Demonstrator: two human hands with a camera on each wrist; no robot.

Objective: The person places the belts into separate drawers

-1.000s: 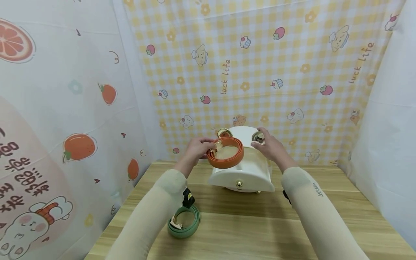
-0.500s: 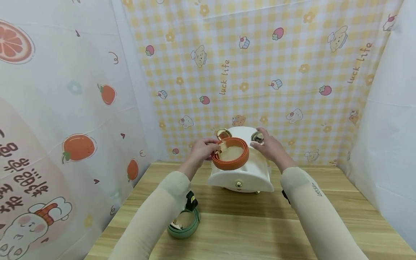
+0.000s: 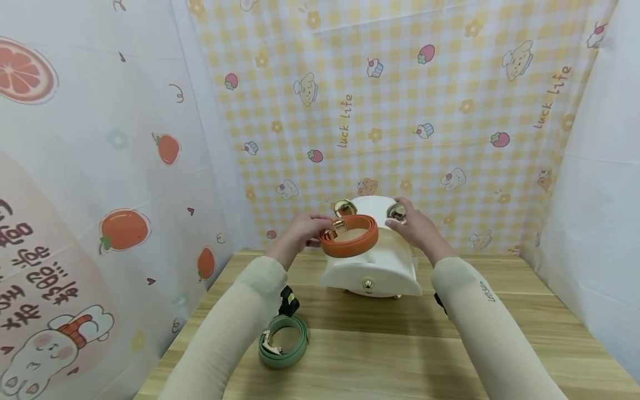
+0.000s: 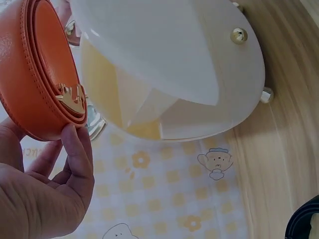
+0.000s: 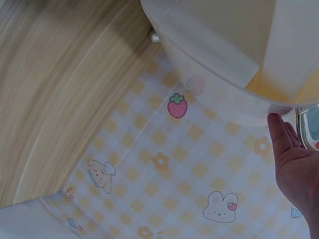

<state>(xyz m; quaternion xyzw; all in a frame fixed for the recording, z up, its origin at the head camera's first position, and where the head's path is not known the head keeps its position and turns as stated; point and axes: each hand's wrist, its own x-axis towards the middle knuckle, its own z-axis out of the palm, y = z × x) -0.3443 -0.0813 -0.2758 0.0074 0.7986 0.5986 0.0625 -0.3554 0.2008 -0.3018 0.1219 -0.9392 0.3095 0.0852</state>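
Note:
My left hand (image 3: 306,229) pinches a coiled orange belt (image 3: 356,244) with a gold buckle at its near edge, thumb and fingers on the rim. The belt is held up in front of and above a white box (image 3: 369,272) with a gold knob, small gold feet and two round gold ear-like discs. In the left wrist view the belt (image 4: 42,74) is apart from the box (image 4: 149,45). My right hand (image 3: 419,225) touches the upper right of the box beside the right gold disc (image 3: 396,211). In the right wrist view its straight fingers (image 5: 280,130) meet the translucent side.
A coiled green belt (image 3: 284,355) with a gold buckle lies on the wooden table (image 3: 370,361), close to my left forearm. A yellow checked cloth (image 3: 380,100) hangs behind the box. Patterned white sheeting (image 3: 150,66) stands to the left, and a plain white sheet (image 3: 600,211) to the right.
The orange belt shifts right over the box, then back left and tilts flatter, held by my left hand throughout. The right hand and the box stay in place.

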